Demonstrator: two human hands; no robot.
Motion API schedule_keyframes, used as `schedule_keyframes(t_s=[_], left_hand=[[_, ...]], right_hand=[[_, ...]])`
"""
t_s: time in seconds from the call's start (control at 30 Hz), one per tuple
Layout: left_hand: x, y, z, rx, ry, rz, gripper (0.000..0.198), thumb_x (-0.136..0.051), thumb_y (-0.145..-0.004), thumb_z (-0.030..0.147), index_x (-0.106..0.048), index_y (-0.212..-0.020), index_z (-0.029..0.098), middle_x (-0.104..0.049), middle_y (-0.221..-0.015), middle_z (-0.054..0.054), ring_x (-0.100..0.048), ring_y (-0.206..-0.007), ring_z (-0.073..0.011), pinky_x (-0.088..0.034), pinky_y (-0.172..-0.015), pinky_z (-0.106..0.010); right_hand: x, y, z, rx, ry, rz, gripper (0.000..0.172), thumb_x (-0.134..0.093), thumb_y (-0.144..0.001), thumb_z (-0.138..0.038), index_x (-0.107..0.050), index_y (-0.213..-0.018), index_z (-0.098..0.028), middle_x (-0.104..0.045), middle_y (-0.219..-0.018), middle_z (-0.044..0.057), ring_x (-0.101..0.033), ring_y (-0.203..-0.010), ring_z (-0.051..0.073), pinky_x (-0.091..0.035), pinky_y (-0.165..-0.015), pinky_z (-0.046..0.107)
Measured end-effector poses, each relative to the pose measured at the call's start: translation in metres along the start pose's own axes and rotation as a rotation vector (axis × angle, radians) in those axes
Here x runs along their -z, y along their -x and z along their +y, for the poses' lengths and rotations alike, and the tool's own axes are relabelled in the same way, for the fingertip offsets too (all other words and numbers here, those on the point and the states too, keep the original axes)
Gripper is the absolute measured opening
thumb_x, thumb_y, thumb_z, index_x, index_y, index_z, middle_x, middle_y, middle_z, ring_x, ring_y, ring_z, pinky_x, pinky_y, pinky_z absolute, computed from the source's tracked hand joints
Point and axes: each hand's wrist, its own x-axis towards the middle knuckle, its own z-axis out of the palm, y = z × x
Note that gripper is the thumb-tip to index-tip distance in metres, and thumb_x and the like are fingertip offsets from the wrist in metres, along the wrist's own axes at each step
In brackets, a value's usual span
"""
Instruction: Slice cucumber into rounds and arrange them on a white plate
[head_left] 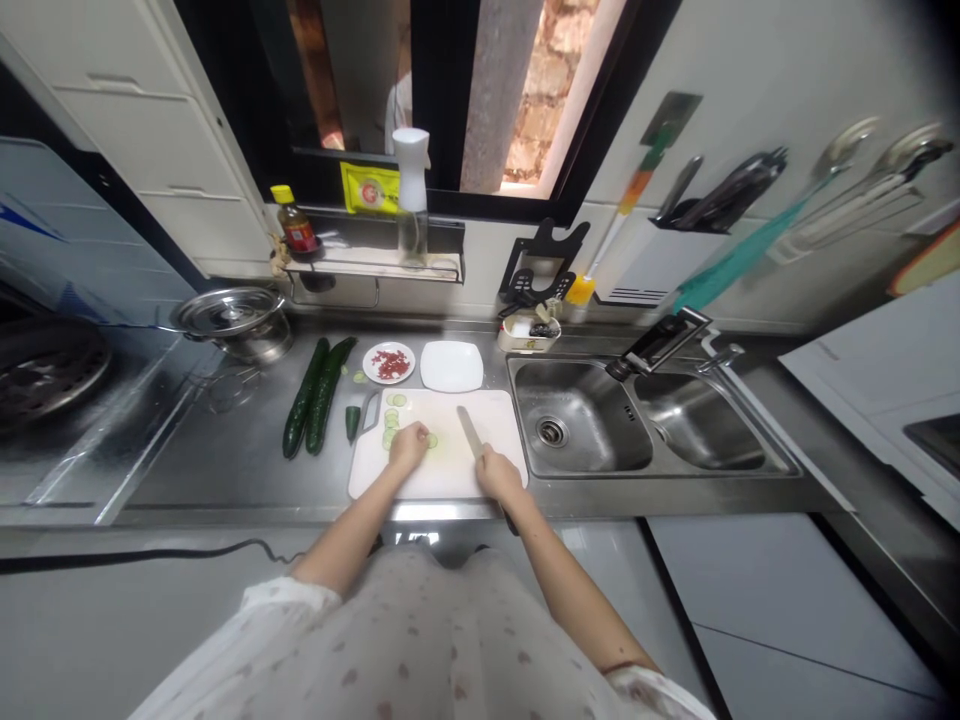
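Note:
My right hand is wrapped round the handle of a kitchen knife, whose blade points away from me above the white cutting board. Between the fingertips of my left hand is a thin cucumber slice, close to the middle of the board. More cucumber slices lie in a loose column along the board's left side, partly behind my left hand. Just off the board's left edge, by its grey handle, rests a short cucumber end piece.
Two whole cucumbers lie left of the board. Behind it stand a plate of chopped red pieces and a white square plate. A double sink adjoins on the right; a lidded steel pot stands far left.

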Motion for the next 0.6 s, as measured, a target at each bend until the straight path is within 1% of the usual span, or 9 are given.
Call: schedule_keyframes(t_s=[0.2, 0.33, 0.47, 0.6], left_hand=[[-0.003, 0.002, -0.002, -0.04, -0.022, 0.037, 0.019, -0.056, -0.08, 0.014, -0.067, -0.095, 0.018, -0.069, -0.095, -0.007, -0.061, -0.09, -0.0177, -0.041, -0.077, -0.025], [-0.005, 0.001, -0.004, -0.058, -0.015, 0.036, 0.02, -0.057, -0.078, 0.013, -0.066, -0.096, 0.016, -0.068, -0.093, -0.007, -0.061, -0.087, -0.0173, -0.041, -0.077, -0.025], [-0.006, 0.001, -0.006, -0.067, -0.006, 0.034, 0.021, -0.057, -0.078, 0.012, -0.065, -0.097, 0.015, -0.068, -0.092, -0.007, -0.061, -0.087, -0.0173, -0.042, -0.077, -0.025], [-0.006, 0.0, -0.007, -0.062, -0.016, 0.034, 0.021, -0.055, -0.078, 0.011, -0.066, -0.096, 0.015, -0.068, -0.093, -0.008, -0.061, -0.09, -0.0181, -0.042, -0.079, -0.025]], right_hand=[[0.002, -0.001, 0.003, 0.009, 0.016, -0.002, 0.031, -0.031, -0.094, -0.025, -0.048, -0.118, -0.016, -0.066, -0.102, 0.013, -0.062, -0.091, 0.021, -0.039, -0.069, 0.027], [0.003, 0.002, 0.008, 0.03, 0.036, 0.03, 0.029, -0.031, -0.094, -0.026, -0.05, -0.114, -0.017, -0.067, -0.1, 0.012, -0.062, -0.089, 0.021, -0.037, -0.066, 0.026], [0.006, 0.013, 0.012, 0.048, 0.062, 0.045, 0.026, -0.031, -0.096, -0.03, -0.051, -0.109, -0.019, -0.067, -0.099, 0.01, -0.062, -0.087, 0.018, -0.034, -0.065, 0.025], [0.014, 0.031, 0.013, 0.067, 0.098, 0.028, 0.026, -0.03, -0.097, -0.031, -0.05, -0.11, -0.021, -0.067, -0.096, 0.008, -0.061, -0.086, 0.018, -0.033, -0.065, 0.024]])
